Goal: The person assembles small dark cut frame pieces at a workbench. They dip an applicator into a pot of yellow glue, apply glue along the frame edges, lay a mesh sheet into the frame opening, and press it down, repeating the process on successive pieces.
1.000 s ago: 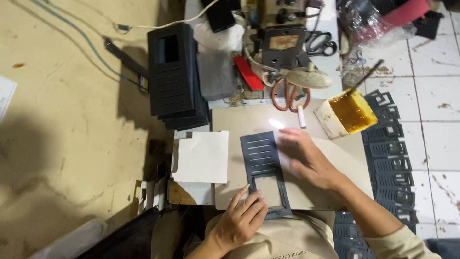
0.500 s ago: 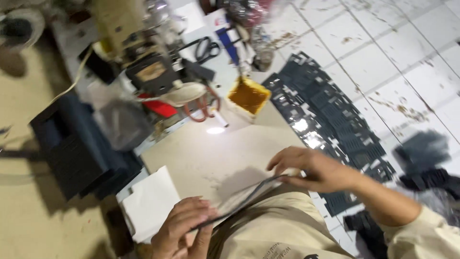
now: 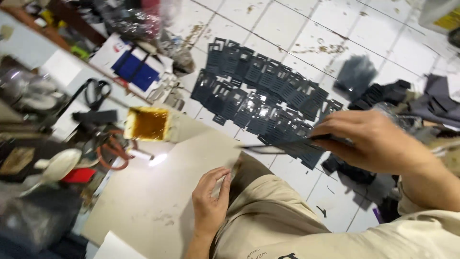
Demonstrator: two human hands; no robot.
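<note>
A white tiled floor [image 3: 297, 29] is covered by overlapped rows of dark slotted pieces [image 3: 258, 96]. A tan work board [image 3: 163, 192] is touched at its near edge by the left hand [image 3: 211, 201], fingers loosely curled, empty. One dark slotted piece [image 3: 292, 146] is pinched flat by the right hand [image 3: 373, 141] above the rows.

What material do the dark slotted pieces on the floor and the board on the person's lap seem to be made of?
The dark slotted pieces look like thin cut sheet, perhaps stiff card or plastic: flat, overlapping, with a slight sheen. The one in the right hand shows a very thin edge. The board looks like matte beige cardboard or fibreboard, with faint smudges. The left hand rests at its edge.
</note>
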